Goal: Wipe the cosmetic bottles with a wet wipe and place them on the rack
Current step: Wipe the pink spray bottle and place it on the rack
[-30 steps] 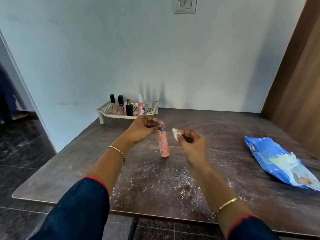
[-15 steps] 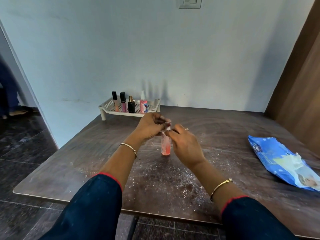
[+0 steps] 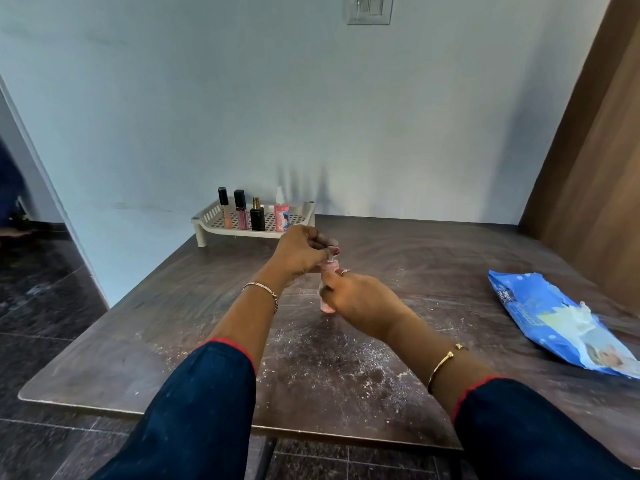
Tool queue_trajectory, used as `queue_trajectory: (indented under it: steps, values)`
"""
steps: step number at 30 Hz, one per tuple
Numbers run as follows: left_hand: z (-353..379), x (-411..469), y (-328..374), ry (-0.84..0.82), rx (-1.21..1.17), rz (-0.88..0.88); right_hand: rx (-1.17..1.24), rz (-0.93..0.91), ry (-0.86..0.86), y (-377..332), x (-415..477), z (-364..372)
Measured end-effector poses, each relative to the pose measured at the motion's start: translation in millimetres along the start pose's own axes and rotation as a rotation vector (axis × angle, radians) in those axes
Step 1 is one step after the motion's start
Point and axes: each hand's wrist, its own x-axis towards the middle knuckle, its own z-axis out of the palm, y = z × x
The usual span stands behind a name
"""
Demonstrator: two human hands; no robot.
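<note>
your left hand (image 3: 300,251) pinches the top of the pink bottle (image 3: 327,305), fingers curled tight. your right hand (image 3: 361,303) wraps its fingers round the bottle's middle. the bottle stands on the table (image 3: 138,341), base on the dusty top, well in front of the rack (image 3: 207,220), where four bottles (image 3: 257,217) stand in a row. the wipes pack (image 3: 554,320) lies far right.

Bottle (image 3: 327,305) midsection behind right hand (image 3: 363,303)

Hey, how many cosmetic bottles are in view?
5. On the white perforated rack: peach tube, pink tube, black bottle, pink spray bottle. Fifth, a pink glittery bottle, in left hand and right hand.
</note>
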Motion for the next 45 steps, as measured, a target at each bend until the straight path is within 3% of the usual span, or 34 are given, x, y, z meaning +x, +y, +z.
queue_trajectory:
  steps: [5, 10, 14, 20, 23, 31, 34, 39, 42, 45]
  values:
    - [-3, -2, 3, -0.048, -0.01, -0.012, 0.05, 0.157, 0.151, 7, 1, -3]
    - [-7, -2, -1, -0.068, -0.093, -0.044, 0.044, -0.047, -0.087, -6, -14, 16]
    - [-14, -2, -6, -0.074, -0.083, -0.005, 0.014, -0.169, -0.131, -2, -9, 17]
    - [-25, 2, -11, -0.131, -0.051, 0.037, 0.112, 0.058, 0.175, 16, 13, 7]
    - [-26, 3, -13, -0.155, -0.072, 0.038, 0.196, 0.093, 0.242, 6, 8, 17]
    - [-23, 4, -13, -0.162, -0.043, 0.035, 0.143, -0.105, -0.047, 4, -14, 32]
    - [-22, 5, -14, -0.143, -0.062, 0.009, 0.125, -0.108, 0.02, 7, -6, 26]
    - [-15, 1, -20, -0.066, -0.109, 0.068, 0.16, 0.069, 0.215, 18, 17, 15]
    - [-15, 2, -24, -0.083, -0.146, 0.097, 0.177, 0.051, 0.207, 11, 11, 21]
    - [-16, 1, -23, -0.136, -0.163, 0.086, 0.219, -0.073, 0.084, 3, -8, 30]
